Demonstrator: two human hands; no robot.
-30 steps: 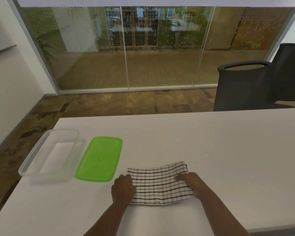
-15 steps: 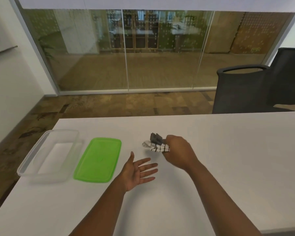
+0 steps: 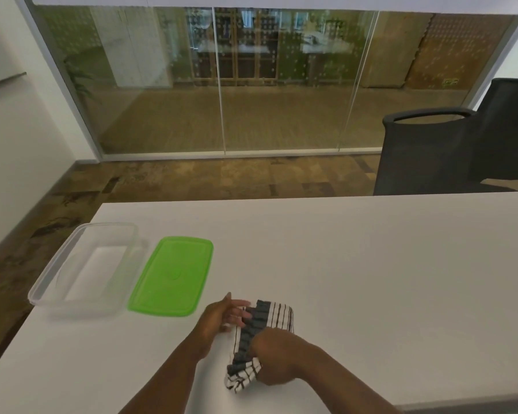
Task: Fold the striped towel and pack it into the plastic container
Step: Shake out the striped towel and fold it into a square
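The striped towel (image 3: 277, 316), white with dark lines and a dark ribbed edge, is folded into a narrow bundle near the table's front edge. My right hand (image 3: 277, 358) grips its near end. My left hand (image 3: 222, 316) touches its far left side with the fingers spread over the cloth. The clear plastic container (image 3: 39, 289) stands open and empty at the table's left. Its green lid (image 3: 172, 276) lies flat just to the right of it, between the container and my left hand.
The white table (image 3: 371, 264) stretches to the right and back. A dark office chair (image 3: 437, 156) stands behind the table's far right edge. A glass wall runs across the room beyond.
The towel, flat a second ago, was lifted bunched in my right hand and is now down near the front edge. My left hand, open palm-up before, now touches the towel.
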